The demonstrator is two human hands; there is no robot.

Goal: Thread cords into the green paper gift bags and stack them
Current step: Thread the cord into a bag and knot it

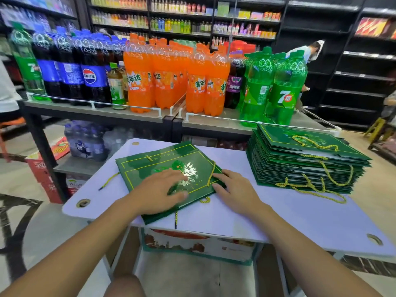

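Surface: white, carried all items.
Stack: far right corner; many corded bags, judged finished.
Bag: flat and closed, left of centre; not yet stacked.
Hands: left hand pressed flat on the bag; right hand lay flat at its right edge; neither gripped.
Cord: looped across the bag beside the right hand.

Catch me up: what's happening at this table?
A person is working on one green gift bag lying flat on the white table. The left hand presses flat on the bag's face, and the right hand rests at its right edge beside a yellow-green cord looped there. A stack of corded bags sits at the table's right end.
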